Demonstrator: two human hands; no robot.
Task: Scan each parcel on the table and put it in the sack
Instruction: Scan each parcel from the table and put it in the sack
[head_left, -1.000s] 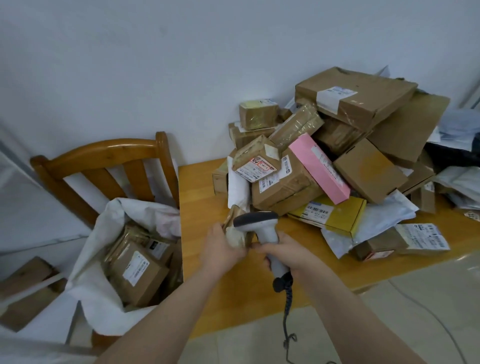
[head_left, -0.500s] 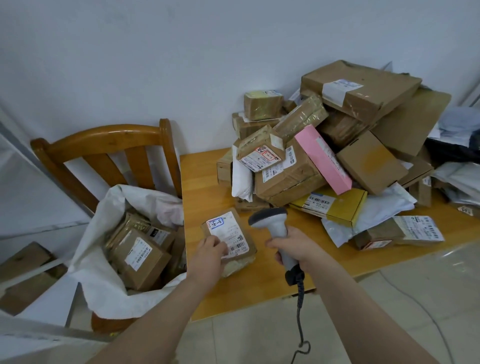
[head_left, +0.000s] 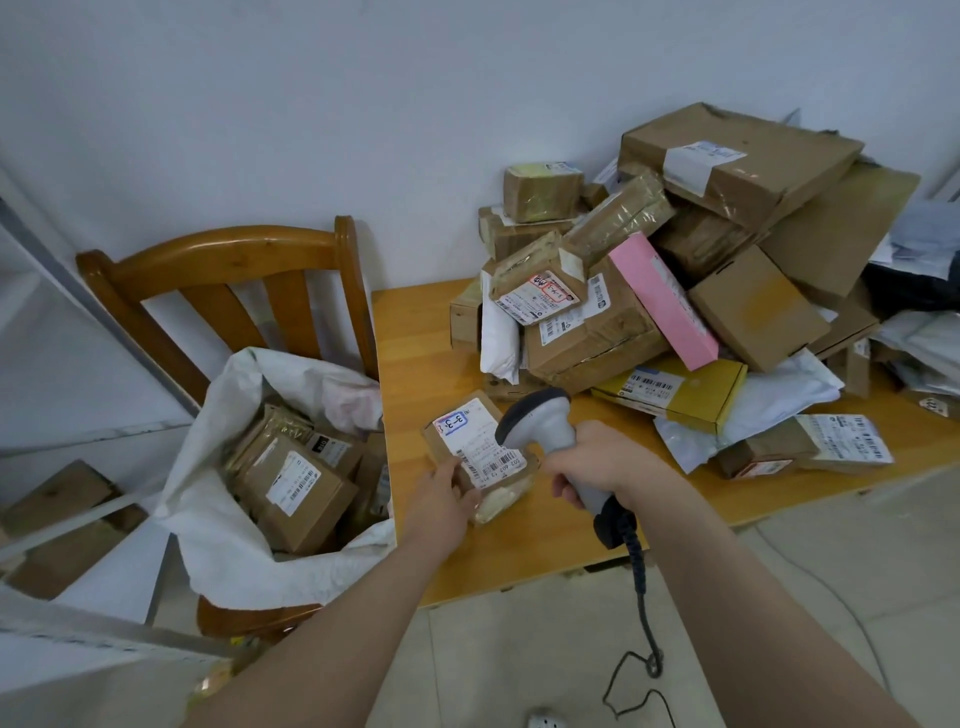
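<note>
**Label up, scanner over it: getting a clean read**

I have the small brown tape-wrapped parcel (head_left: 480, 457) near the left edge of the orange wooden table (head_left: 519, 551), towards its front corner, with the white label facing up. I cannot tell whether it rests on the wood or is held just clear of it. My left hand (head_left: 447, 496) grips its near end, fingers curled round the edge. My right hand (head_left: 597, 462) is wrapped tight round the handle of the grey corded handheld scanner (head_left: 537, 423), whose head hangs over the label's right side and hides part of it.

For a good read, I judge I should aim the head at the barcode strip along the label's near edge, keep my left fingers off the bars, and angle the parcel so the glossy tape throws no glare.

The white woven sack (head_left: 218, 525) sits on the wooden chair (head_left: 218, 244) just beside the table's left edge and already holds brown boxes. The heap of unscanned parcels (head_left: 675, 291) fills the back right.
</note>
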